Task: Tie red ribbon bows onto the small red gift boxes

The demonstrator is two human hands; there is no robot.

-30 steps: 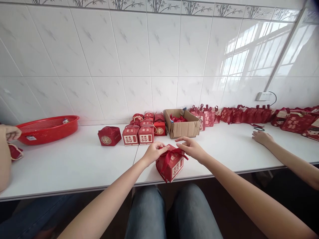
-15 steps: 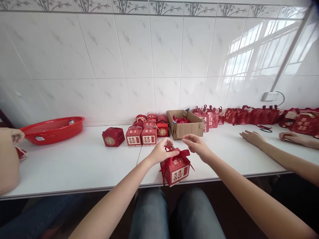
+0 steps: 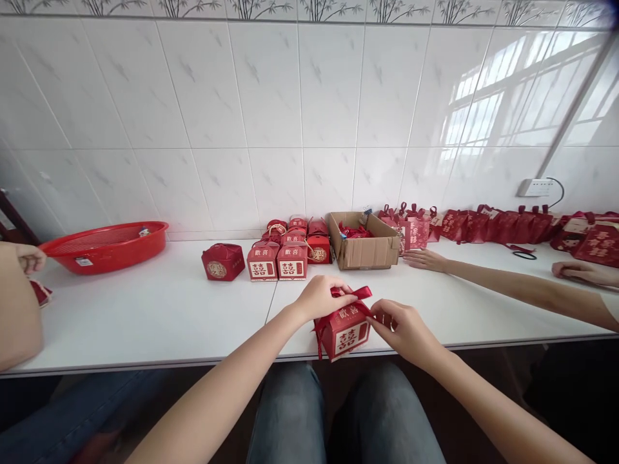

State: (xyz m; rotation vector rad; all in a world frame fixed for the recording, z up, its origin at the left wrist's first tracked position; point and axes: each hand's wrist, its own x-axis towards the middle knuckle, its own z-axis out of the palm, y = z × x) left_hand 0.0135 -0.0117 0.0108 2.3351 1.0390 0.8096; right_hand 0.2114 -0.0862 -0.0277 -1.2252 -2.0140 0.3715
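Now left hand [image 3: 322,298] pinches ribbon [image 3: 356,293] loop atop box [image 3: 349,336], steadying box at table [image 3: 145,322] edge; right hand [image 3: 403,325], fingers closed, grips ribbon tail beside box for tension.

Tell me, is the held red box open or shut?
Shut: the box top is closed, ribbon across it, pinched by left hand and right hand.

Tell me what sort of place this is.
Likely a home workroom for packing gift boxes: a white table against a tiled wall, rows of red boxes, and left hand and right hand on one box's ribbon.
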